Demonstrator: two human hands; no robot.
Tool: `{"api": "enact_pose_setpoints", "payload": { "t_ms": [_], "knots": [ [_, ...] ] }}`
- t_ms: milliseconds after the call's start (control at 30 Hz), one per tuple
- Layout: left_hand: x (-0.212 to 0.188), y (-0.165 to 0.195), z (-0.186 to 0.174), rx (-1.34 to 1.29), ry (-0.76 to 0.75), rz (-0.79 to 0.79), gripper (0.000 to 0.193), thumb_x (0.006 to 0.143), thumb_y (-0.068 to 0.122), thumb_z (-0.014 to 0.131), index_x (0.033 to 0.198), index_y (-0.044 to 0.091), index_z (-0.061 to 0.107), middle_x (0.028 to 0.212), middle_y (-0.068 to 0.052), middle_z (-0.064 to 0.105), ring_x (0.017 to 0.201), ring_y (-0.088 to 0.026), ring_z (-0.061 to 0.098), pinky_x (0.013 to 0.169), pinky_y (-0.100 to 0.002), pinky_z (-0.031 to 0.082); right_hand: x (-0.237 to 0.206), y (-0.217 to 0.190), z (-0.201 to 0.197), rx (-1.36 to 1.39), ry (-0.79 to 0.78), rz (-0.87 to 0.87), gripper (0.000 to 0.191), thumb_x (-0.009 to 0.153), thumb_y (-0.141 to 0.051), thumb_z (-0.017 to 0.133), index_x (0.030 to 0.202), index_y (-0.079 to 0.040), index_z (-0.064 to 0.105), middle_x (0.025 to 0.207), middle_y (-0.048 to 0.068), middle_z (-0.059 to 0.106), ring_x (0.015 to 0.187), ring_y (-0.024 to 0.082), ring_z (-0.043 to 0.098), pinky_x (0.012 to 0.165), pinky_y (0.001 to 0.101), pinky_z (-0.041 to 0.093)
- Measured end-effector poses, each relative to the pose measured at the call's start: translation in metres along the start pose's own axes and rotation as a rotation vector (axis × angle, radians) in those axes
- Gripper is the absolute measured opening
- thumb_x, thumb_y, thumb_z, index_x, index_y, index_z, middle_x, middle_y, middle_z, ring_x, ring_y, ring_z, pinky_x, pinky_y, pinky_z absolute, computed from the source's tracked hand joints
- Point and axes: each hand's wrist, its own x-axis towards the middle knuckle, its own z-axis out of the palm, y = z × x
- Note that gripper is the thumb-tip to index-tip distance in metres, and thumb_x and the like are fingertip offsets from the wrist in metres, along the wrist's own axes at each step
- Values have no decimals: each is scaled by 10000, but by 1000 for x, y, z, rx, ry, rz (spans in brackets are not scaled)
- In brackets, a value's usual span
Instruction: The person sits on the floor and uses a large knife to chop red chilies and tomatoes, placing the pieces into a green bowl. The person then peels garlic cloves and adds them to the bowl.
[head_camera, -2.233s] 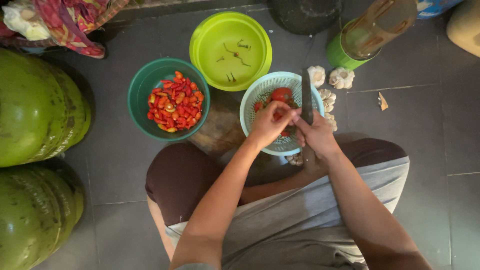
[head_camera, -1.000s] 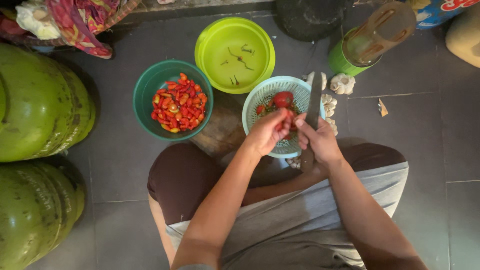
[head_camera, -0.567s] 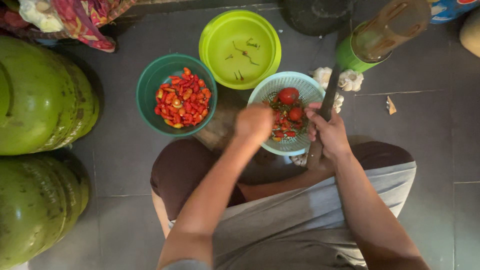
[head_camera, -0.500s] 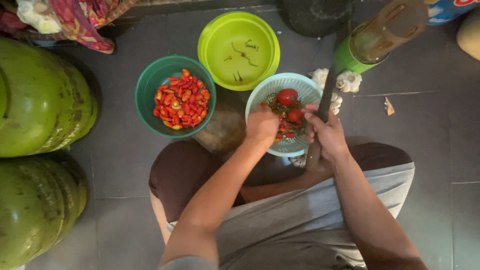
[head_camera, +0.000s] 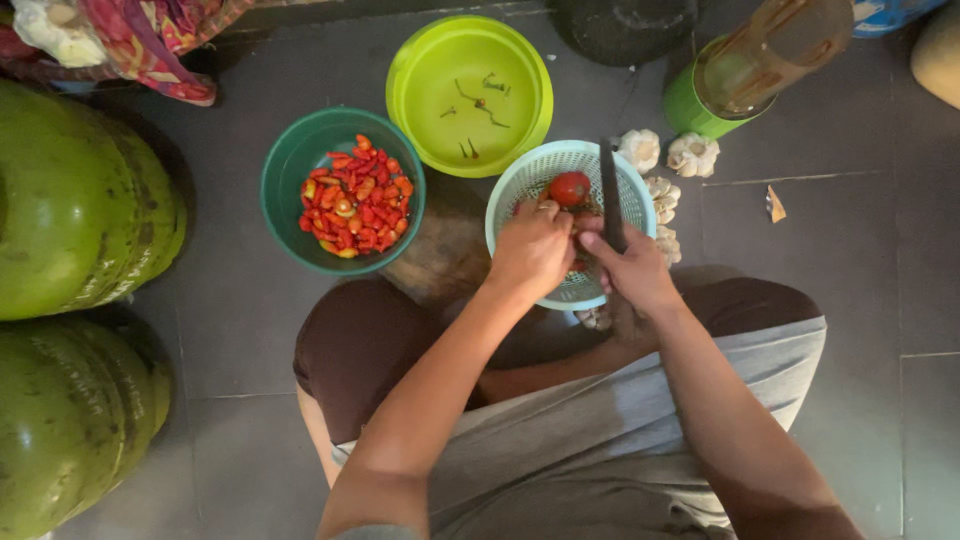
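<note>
Left hand (head_camera: 533, 250): curled over the pale blue colander (head_camera: 520, 185), pinching something small, probably a chilli.
Right hand (head_camera: 632, 268): closed around a knife (head_camera: 610, 195), blade over the colander.
Tomato (head_camera: 569, 187): inside the colander.

A grey tiled floor (head_camera: 820, 330) is seen. On it are set a teal bowl (head_camera: 290, 190), a lime bowl (head_camera: 520, 75), a pale colander (head_camera: 520, 185), garlic bulbs (head_camera: 690, 155), a blender (head_camera: 745, 75) and two green cylinders (head_camera: 70, 200).
</note>
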Motion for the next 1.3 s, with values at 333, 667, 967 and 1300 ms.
{"api": "enact_pose_setpoints", "payload": {
  "t_ms": [333,667,967,1300],
  "knots": [
    [0,24,-38,-276,260,2,351,833,288,747,1049,19,684,996,-156,698,936,-338,668,777,-414,563,0,4,-8,361,24,-101,141,968,-131,702,1066,-38,664,767,12,635,556,82,532,484,250,437],
    [-3,-4,-4,-1268,-280,-388,272,1003,324,663,1098,73,706,805,26,640,644,-67,522,562,-240,422,3,10,-22,723,-297,0,101,1026,-139,622,1038,-40,611,923,51,608,658,96,482,501,240,385],
    [-3,-20,23,-1843,-314,-452,232,988,267,574,1116,98,668,935,-24,621,763,-113,644,663,-270,556,3,7,-26,743,-158,10,218,958,-47,586,1175,-32,588,1029,78,566,703,113,492,513,240,386],
    [-15,2,19,-480,53,-244,454,823,200,676,1252,56,706,872,-162,705,802,-323,682,739,-434,547,7,6,-26,665,-133,27,303,972,-58,572,1269,-10,617,1085,82,599,720,139,513,538,261,417]
  ]
}}
